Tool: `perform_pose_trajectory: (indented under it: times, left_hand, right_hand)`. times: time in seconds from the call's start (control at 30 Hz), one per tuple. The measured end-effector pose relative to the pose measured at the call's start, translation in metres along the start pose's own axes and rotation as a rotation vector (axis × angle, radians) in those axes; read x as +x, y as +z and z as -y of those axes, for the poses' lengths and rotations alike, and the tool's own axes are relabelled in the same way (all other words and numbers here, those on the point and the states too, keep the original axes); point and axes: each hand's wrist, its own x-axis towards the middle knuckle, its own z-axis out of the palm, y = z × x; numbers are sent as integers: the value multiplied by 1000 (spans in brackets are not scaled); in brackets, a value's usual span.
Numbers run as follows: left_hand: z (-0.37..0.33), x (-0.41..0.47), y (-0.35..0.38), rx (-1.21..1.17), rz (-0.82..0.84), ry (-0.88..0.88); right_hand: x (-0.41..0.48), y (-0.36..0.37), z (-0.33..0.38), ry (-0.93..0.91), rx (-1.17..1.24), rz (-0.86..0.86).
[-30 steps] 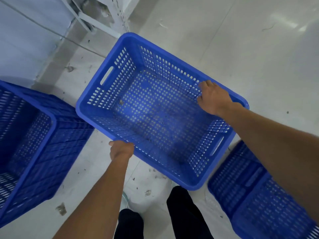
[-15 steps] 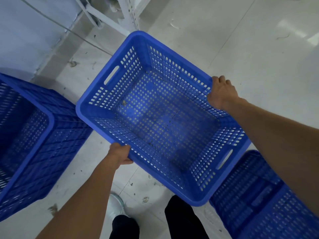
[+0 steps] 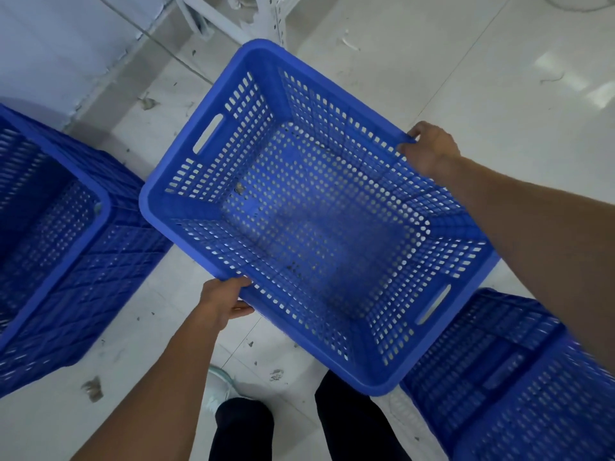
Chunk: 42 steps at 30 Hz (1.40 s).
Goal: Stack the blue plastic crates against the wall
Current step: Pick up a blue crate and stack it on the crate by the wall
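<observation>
I hold an empty blue perforated crate [image 3: 233,134] in the air above the floor, its open top facing me. My left hand [image 3: 223,301] grips its near long rim from below. My right hand [image 3: 429,151] grips the far long rim. A stack of blue crates [image 3: 80,261] stands at the left near the pale wall [image 3: 50,44]. Another blue crate [image 3: 519,377] sits on the floor at the lower right, partly hidden under the held crate and my right arm.
White metal frame legs [image 3: 233,18] stand at the top beside the wall. A thin cable [image 3: 159,48] runs along the wall base. The pale tiled floor [image 3: 466,68] carries scattered debris. My legs and one shoe [image 3: 216,387] are at the bottom.
The held crate has risen and tilted slightly toward me. My right hand slid further right along the far rim. The stack at the left and the crate at the right stay put.
</observation>
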Motion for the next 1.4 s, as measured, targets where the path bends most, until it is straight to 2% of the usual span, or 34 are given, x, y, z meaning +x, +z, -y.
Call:
perform_pose_trajectory:
  times: [0.13, 0.3, 0.6, 0.8, 0.97, 1.13, 1.4]
  left_hand:
    - [13, -27, -15, -89, 50, 10]
    - [11, -97, -51, -181, 109, 63]
    - [-35, -248, -144, -215, 21, 181]
    - [-55, -328, -224, -275, -11, 239]
    - [-47, -357, -301, -404, -87, 305]
    - [-17, -356, -387, -529, -131, 343]
    - [33, -348, -498, -731, -207, 266]
  right_hand:
    - [-26, -12, 13, 17, 101, -17]
    - [-81, -69, 50, -25, 149, -10]
    - [-197, -196, 181, -202, 137, -70]
    - [-265, -244, 279, -294, 71, -91]
    - [-327, -246, 369, -445, 15, -91]
    - [-386, -217, 465, -558, 57, -102]
    - [-473, -137, 625, -747, -39, -35]
